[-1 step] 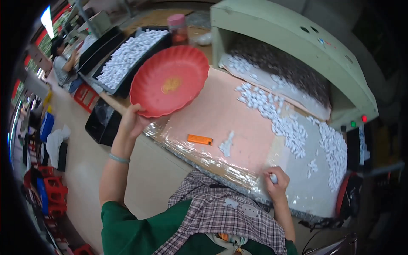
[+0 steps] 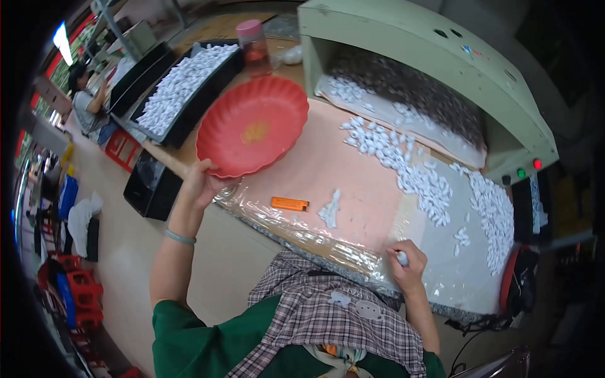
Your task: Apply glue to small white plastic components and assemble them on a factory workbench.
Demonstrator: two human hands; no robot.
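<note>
My left hand (image 2: 205,184) grips the near rim of a red scalloped plastic bowl (image 2: 265,110), held tilted above the left of the table. A small yellowish patch marks the bowl's inside; no loose pieces show in it. Low at the table's near edge, my right hand (image 2: 408,263) is closed round a small white object (image 2: 402,258), mostly hidden by the fingers. Several small white pieces (image 2: 423,186) lie scattered across the table beyond that hand. An orange cutter-like tool (image 2: 290,204) and a crumpled white scrap (image 2: 329,210) lie on the pink surface between my hands.
A pale green machine (image 2: 403,38) with a wide opening stands at the back right, white pieces on its belt. Far left, a black tray (image 2: 165,133) is heaped with white pieces, beside a pink-lidded jar (image 2: 255,50). Another person (image 2: 91,104) sits beyond.
The whole view has shifted slightly. The red bowl sits a little lower and nearer to me; both hands keep their grips.
</note>
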